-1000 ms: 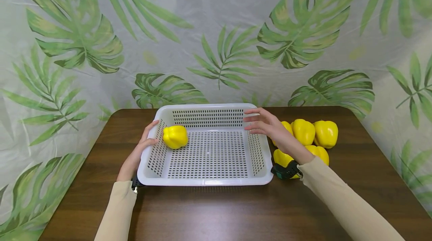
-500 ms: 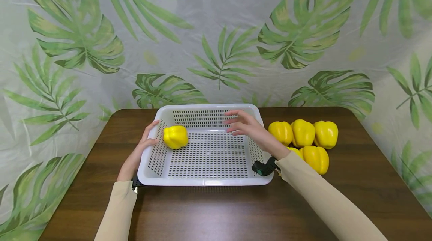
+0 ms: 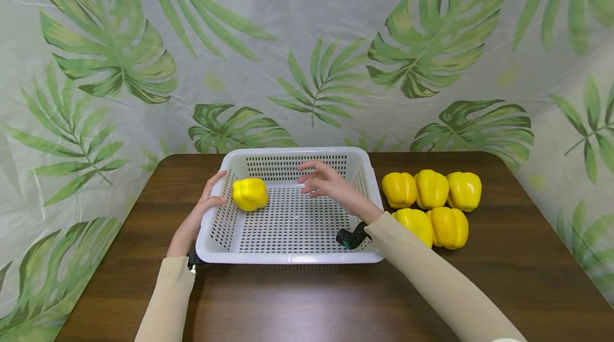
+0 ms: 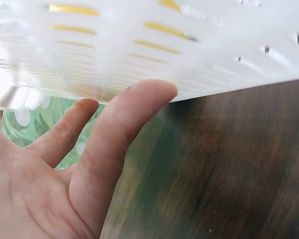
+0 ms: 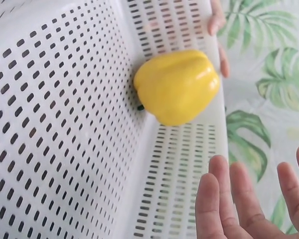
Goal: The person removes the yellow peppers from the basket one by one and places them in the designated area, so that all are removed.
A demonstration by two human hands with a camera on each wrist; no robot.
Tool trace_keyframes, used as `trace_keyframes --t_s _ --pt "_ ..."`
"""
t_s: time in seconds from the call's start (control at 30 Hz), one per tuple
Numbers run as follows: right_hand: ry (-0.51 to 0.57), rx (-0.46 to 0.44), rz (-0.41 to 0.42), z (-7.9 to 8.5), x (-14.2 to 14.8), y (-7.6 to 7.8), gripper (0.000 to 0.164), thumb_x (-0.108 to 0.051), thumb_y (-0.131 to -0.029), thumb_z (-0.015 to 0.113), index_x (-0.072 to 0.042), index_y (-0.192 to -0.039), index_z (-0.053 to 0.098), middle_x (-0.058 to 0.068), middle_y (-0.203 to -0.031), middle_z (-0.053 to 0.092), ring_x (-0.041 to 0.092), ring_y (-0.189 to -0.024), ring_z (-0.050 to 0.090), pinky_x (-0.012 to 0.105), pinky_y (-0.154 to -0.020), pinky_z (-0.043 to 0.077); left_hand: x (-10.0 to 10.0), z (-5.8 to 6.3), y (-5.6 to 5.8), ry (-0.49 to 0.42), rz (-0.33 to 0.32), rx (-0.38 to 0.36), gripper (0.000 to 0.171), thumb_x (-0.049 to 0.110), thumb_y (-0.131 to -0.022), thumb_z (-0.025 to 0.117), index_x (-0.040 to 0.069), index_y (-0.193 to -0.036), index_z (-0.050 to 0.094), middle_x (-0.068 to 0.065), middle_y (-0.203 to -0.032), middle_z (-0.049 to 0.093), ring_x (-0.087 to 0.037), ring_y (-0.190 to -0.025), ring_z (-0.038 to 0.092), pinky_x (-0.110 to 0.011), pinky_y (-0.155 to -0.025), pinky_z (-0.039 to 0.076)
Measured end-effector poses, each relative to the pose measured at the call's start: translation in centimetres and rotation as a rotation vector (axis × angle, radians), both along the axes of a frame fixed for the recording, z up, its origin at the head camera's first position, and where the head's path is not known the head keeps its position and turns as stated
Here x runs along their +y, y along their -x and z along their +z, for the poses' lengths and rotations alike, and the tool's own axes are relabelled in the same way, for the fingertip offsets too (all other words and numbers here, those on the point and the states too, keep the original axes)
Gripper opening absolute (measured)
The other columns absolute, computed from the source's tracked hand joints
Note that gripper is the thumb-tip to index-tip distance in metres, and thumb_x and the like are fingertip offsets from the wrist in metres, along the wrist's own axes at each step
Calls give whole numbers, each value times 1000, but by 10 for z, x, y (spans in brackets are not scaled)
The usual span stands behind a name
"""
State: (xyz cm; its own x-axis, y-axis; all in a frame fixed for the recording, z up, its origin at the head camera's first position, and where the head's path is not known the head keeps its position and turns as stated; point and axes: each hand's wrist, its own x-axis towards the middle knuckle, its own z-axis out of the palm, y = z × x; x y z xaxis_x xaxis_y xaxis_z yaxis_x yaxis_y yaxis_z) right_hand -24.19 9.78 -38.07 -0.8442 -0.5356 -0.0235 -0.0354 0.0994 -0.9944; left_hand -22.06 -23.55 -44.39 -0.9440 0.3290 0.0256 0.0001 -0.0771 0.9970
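A white perforated plastic basket stands on the wooden table. One yellow bell pepper lies inside against its left wall; the right wrist view shows the same pepper with a bit of green stem. My left hand rests on the outside of the basket's left wall. In the left wrist view, the thumb and fingers touch that wall from outside, without wrapping round it. Over the basket's right half hovers my right hand, fingers spread and holding nothing, apart from the pepper.
Several yellow bell peppers are grouped on the table right of the basket, partly beside my right sleeve. A leaf-printed cloth hangs behind the table's far edge.
My right hand has moved left, from the basket's right wall to over its inside, uncovering the peppers on the right. The left hand, the basket and the pepper in it look unmoved.
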Motion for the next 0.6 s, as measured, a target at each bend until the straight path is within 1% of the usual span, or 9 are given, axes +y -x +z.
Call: trace_keyframes --t_s 0.1,0.2,0.33,0.43,0.6 --pt "-9 -1 1 -2 -8 0 39 -7 -98 49 -2 -136 44 25 -125 55 43 -106 56 48 -92 45 0 0 1 -4 5 3 64 7 -93 31 35 -149 16 -17 -156 0 -47 -126 26 -54 -90 39" --pt "-17 -11 3 -3 -16 1 40 -9 -98 50 -2 -137 44 25 -125 55 45 -106 56 50 -92 44 0 0 2 -2 4 3 64 6 -93 31 35 -148 17 -17 -155 1 -47 -126 26 -53 -89 40" --pt "-40 -29 7 -5 -27 2 39 -10 -99 49 -4 -137 43 24 -126 55 38 -101 61 54 -92 43 0 0 3 -7 5 2 64 6 -93 31 34 -149 17 -16 -156 0 -46 -126 26 -53 -90 39" --pt "-54 -37 18 -8 -33 3 39 -11 -99 49 -5 -137 43 24 -125 55 31 -97 63 53 -91 44 0 0 1 7 -6 -1 63 7 -94 31 33 -149 14 -15 -156 -2 -47 -125 26 -55 -88 40" --pt "-64 -62 45 -10 -41 5 41 -14 -98 51 -8 -137 42 23 -125 54 40 -104 59 53 -91 44 -1 0 0 3 -10 -1 63 7 -94 31 33 -149 14 -15 -156 -1 -47 -125 27 -54 -88 41"
